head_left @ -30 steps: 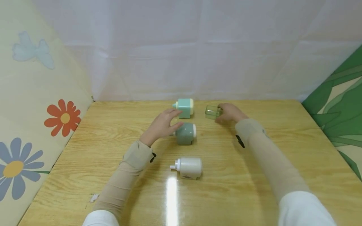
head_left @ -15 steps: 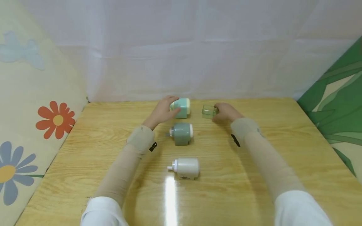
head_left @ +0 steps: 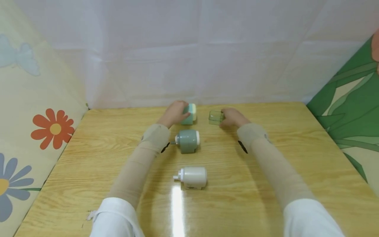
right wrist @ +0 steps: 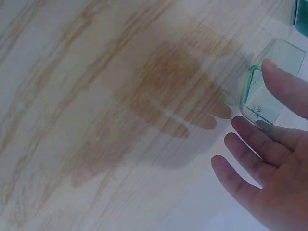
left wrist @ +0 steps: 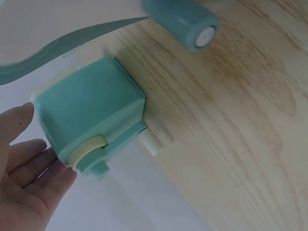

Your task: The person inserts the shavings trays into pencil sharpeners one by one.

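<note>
At the table's far side, my left hand (head_left: pixel 174 113) holds a teal hand-crank pencil sharpener (head_left: pixel 188 115) by its left end. In the left wrist view its thumb and fingertips lie on two sides of the teal body (left wrist: pixel 94 103), and the crank with its cream knob (left wrist: pixel 151 141) shows. A little to the right, my right hand (head_left: pixel 232 118) pinches a clear green box, like a shavings drawer (head_left: pixel 214 117), by its right end. The right wrist view shows the thumb and index finger at the clear box (right wrist: pixel 276 82), the other fingers spread apart.
Nearer on the wooden table (head_left: pixel 237 184) lie a grey-green crank sharpener (head_left: pixel 188 141) and an off-white one (head_left: pixel 193 177), in a column below the teal one. A white cloth (head_left: pixel 192 52) hangs behind. Flower-patterned panels (head_left: pixel 56 128) stand at the sides.
My left hand has moved from above the grey-green sharpener, away and up, to the teal one and closed around its left end. The right hand stays at the clear green box.
</note>
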`<state>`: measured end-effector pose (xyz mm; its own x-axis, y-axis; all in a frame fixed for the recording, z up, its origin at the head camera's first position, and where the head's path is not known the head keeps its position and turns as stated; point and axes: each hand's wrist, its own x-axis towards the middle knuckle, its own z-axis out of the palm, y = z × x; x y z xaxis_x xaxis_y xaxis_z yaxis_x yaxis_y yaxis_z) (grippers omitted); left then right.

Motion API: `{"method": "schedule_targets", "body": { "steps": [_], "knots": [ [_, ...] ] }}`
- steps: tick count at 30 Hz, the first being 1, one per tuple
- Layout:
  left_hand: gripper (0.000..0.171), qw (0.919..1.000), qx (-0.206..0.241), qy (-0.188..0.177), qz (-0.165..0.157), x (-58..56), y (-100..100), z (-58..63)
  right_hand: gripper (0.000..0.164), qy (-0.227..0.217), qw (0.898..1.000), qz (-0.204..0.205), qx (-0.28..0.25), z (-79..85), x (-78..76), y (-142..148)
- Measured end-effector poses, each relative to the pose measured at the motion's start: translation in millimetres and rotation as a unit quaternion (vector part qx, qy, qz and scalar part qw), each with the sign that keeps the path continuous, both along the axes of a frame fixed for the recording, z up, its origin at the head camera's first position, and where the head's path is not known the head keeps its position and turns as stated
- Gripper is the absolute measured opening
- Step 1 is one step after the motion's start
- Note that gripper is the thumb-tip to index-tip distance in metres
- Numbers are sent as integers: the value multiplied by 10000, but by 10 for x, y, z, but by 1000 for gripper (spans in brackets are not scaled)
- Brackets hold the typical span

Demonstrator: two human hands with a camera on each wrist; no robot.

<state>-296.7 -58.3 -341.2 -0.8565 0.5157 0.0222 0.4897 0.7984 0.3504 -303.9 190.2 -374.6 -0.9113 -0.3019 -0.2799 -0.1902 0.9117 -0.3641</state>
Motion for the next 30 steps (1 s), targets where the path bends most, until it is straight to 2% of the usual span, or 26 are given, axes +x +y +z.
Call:
{"method": "schedule_targets", "body": {
  "steps": [4,13,19,30],
  "knots": [
    [28,9996,-104,259,-34,-26,29,-30,72,-62,9999,0,81,13,2,-14],
    [21,9972,-288,690,63,-3,62,-37,71,72,9992,212,323,13,-7,-29],
    [20,9969,-302,716,78,1,75,-27,70,88,9991,195,361,21,5,-64],
    [20,9959,-354,835,26,-20,114,-48,68,243,9980,409,414,1,-27,-123]
  ]
}}
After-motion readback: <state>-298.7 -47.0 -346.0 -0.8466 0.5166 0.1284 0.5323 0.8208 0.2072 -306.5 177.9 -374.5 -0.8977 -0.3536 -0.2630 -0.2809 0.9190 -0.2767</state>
